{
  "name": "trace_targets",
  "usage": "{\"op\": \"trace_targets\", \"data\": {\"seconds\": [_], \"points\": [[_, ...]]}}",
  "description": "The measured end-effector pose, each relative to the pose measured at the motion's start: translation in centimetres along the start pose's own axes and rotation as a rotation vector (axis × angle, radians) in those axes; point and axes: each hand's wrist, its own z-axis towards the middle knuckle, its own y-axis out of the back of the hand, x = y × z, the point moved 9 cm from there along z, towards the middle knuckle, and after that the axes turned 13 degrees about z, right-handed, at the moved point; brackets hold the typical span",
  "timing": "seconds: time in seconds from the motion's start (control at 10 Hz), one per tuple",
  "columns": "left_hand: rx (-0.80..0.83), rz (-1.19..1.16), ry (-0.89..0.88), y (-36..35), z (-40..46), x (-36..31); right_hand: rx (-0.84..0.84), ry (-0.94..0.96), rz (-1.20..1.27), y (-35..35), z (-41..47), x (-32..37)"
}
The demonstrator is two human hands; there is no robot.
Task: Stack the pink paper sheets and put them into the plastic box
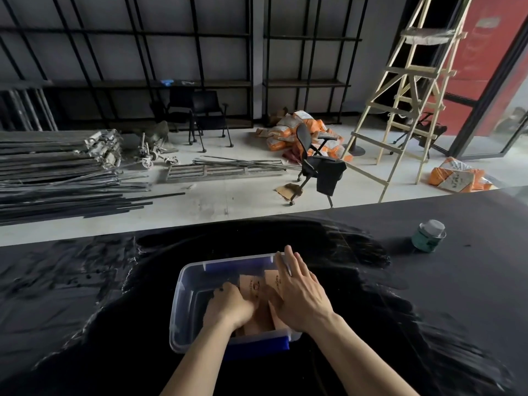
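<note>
A clear plastic box (183, 304) with blue handles sits on the black table in front of me. Inside it lie the pink paper sheets (251, 287), bearing small printed marks. My left hand (228, 307) is down inside the box with its fingers curled onto the sheets' left side. My right hand (300, 292) lies flat, fingers spread, over the sheets' right side and the box's right rim. Much of the paper is hidden under both hands, and I cannot tell how neatly it is stacked.
A green-and-white tape roll (428, 235) stands on the black table (85, 295) at the far right. Beyond the table's far edge the floor holds metal bars (57, 172), an office chair (317, 164), a wooden ladder (411, 90) and orange sacks (457, 175).
</note>
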Motion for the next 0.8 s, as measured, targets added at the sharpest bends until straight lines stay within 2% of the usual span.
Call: {"op": "trace_targets", "data": {"seconds": [0.1, 0.2, 0.5, 0.6, 0.7, 0.8], "points": [[-0.082, 0.098, -0.046, 0.5, -0.2, -0.6, 0.012, -0.002, -0.007, -0.5, 0.1, -0.1], [-0.081, 0.097, -0.104, 0.3, -0.5, -1.1, 0.003, -0.008, 0.006, -0.5, 0.2, -0.3], [-0.046, -0.020, -0.126, 0.7, -0.6, 0.3, 0.006, -0.028, 0.022, -0.6, 0.3, -0.3], [-0.038, -0.012, -0.204, 1.3, -1.1, 0.1, 0.015, -0.033, 0.043, -0.4, 0.3, -0.6], [-0.147, 0.042, -0.227, 3.3, -1.6, 0.4, -0.018, -0.043, 0.065, 0.4, 0.2, -0.5], [-0.360, 0.068, -0.250, 6.8, -2.7, 0.7, -0.069, -0.070, 0.053, 2.0, 0.3, -0.4]]}}
